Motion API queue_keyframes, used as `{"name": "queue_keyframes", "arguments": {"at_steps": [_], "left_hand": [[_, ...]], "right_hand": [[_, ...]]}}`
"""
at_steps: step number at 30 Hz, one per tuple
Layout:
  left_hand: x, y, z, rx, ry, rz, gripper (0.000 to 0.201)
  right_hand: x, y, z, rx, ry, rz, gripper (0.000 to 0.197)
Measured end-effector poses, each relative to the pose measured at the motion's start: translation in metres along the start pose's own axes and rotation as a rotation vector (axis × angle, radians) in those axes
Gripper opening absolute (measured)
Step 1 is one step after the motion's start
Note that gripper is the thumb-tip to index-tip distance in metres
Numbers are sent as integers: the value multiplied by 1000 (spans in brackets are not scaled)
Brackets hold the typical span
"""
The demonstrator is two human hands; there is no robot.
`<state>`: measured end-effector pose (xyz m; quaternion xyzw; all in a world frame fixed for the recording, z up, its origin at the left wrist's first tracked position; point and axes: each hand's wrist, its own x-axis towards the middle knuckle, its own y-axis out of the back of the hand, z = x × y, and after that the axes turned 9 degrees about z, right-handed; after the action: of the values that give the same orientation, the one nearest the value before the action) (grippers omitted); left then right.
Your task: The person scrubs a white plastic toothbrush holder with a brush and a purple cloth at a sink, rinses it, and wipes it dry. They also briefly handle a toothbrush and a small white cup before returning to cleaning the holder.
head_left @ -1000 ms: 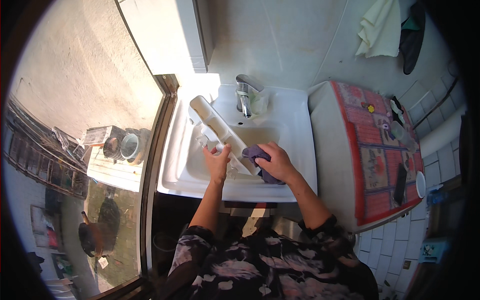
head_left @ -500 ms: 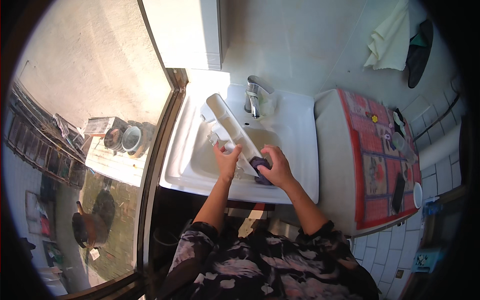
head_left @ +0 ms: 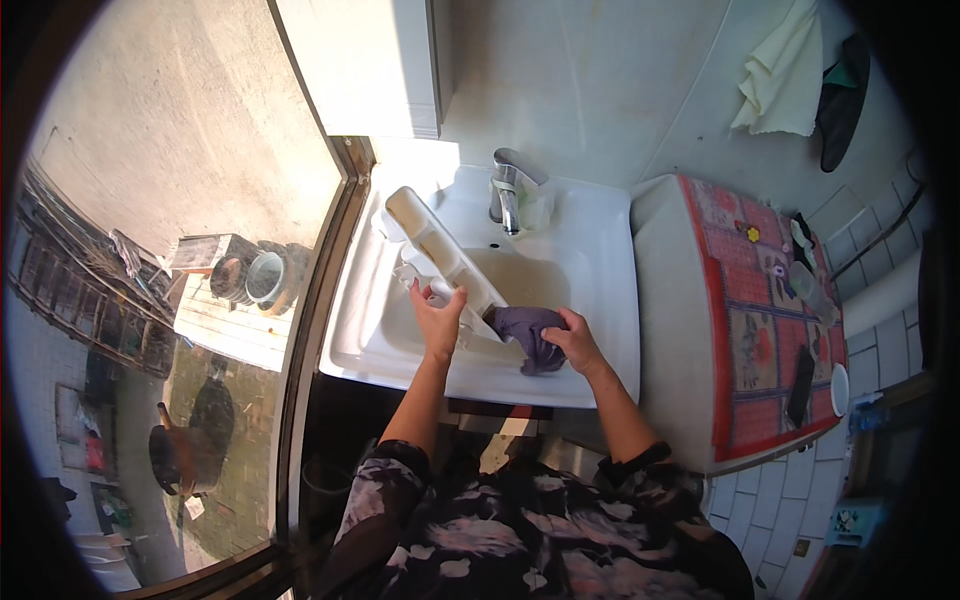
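Over the white sink (head_left: pixel 615 290) a long white plastic rack (head_left: pixel 447 252) with compartments lies at a slant, its far end toward the upper left. My left hand (head_left: pixel 437 318) is closed around the rack's left side, near its lower end. White fittings (head_left: pixel 420 264) stick out along that side. In my right hand (head_left: pixel 577 342) a purple cloth (head_left: pixel 532 335) is gripped by its edge; it bunches against the rack's lower right end. The chrome faucet (head_left: pixel 508 192) stands behind, at the sink's back rim.
At right, a table or cabinet top with a red patterned cover (head_left: pixel 765 330) holds a dark phone-like object (head_left: pixel 801 386) and a white bowl (head_left: pixel 839 390). A window frame (head_left: pixel 318 300) borders the sink's left. A pale towel (head_left: pixel 783 70) hangs on the wall.
My right hand has drawn right with the purple cloth, which now spreads out more. The rack and my left hand have shifted slightly left.
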<state>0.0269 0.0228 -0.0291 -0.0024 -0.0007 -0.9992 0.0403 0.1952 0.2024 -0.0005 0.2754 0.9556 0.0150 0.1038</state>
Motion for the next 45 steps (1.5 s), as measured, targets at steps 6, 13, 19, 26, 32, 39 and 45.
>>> {"name": "queue_keyframes", "arguments": {"at_steps": [6, 13, 19, 26, 32, 39, 45], "left_hand": [[-27, -22, 3, -144, 209, -109, 97], [-4, -17, -6, -155, 160, 97, 96], [-22, -25, 1, -190, 202, -71, 95], [-27, -14, 16, -396, 439, -51, 95], [-25, -18, 17, -297, 218, -86, 94], [-23, -12, 13, -304, 248, -82, 87], [-23, -7, 12, -307, 202, -107, 85]], "right_hand": [[7, -39, -53, -1169, 510, -50, 28], [6, -24, -81, -1351, 381, 86, 32], [2, -41, -88, -1199, 581, 28, 24], [-4, -38, -91, -1208, 536, 66, 16], [-8, -27, -97, -1236, 496, 57, 16], [-10, -30, -95, -1176, 539, 74, 10], [-11, -17, -96, -1233, 530, 39, 9]]}}
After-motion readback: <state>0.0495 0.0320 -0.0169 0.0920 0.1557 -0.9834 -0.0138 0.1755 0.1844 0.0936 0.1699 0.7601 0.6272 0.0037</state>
